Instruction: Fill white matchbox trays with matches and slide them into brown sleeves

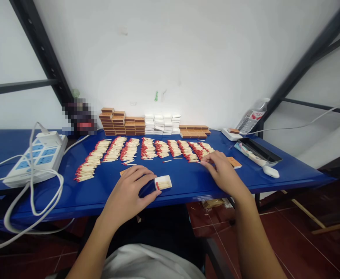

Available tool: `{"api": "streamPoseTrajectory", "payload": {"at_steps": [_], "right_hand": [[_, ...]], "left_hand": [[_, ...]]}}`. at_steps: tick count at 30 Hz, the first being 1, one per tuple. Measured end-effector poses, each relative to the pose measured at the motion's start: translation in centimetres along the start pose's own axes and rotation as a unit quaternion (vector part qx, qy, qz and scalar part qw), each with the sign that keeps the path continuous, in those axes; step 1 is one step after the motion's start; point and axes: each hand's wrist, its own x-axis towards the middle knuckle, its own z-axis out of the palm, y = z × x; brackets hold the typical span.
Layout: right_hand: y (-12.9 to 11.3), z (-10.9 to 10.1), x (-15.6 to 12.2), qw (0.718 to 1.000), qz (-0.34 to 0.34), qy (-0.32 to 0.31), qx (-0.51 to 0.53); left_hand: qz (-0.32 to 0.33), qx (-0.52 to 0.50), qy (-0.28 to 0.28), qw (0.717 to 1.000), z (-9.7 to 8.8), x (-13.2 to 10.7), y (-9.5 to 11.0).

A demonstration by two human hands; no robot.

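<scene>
A small white matchbox tray with a few red-tipped matches in it lies near the front of the blue table. My left hand rests beside it, fingers curled, thumb and fingertips touching its left end. My right hand lies palm down to the right, its fingertips pinching at the nearest matches. Several piles of red-tipped matches run in a row across the table. A brown box sleeve lies just right of my right hand.
Stacks of brown boxes, white trays and a low brown stack line the wall. A white power strip with looping cables sits left. A phone, a white mouse and a plastic bottle sit right.
</scene>
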Motion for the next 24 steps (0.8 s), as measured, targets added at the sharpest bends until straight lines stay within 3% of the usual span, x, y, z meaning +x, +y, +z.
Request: {"api": "streamPoseTrajectory", "payload": {"at_steps": [5,8,14,24], "right_hand": [[-8.4,1.6,-0.5,0.993,-0.071,-0.058,0.069],[-11.4,3.1,-0.6,0.992,-0.104,-0.073,0.028],[-12.0,4.8,-0.5,0.988,-0.131,-0.078,-0.007],[-11.3,4.4,-0.5,0.987,-0.118,-0.092,0.064]], "left_hand": [[0.000,0.001,-0.001,1.000,-0.1,0.0,0.1],[0.001,-0.002,-0.005,1.000,-0.2,0.2,0.2],[0.002,-0.001,-0.002,1.000,-0.1,0.3,0.3],[0.008,0.003,-0.003,1.000,-0.1,0.2,0.2]]}}
